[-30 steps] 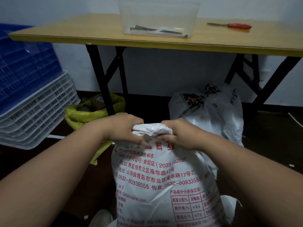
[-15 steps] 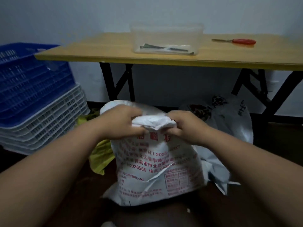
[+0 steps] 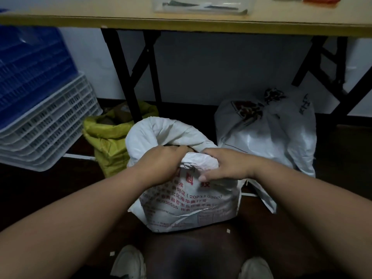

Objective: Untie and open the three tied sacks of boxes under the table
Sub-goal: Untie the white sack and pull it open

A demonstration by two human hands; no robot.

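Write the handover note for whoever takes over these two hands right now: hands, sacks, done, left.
Left hand: grips the near rim of the white printed sack.
Right hand: grips the same rim, just to the right.
Sacks: the white printed sack stands on the floor in front of the table, its mouth open and rim rolled down. The yellow sack is behind it to the left by the table leg, mouth open. The white plastic sack to the right is bunched shut at the top.
Done: yellow sack and white printed sack look untied.
Left: finish spreading this mouth, then untie and open the white plastic sack.
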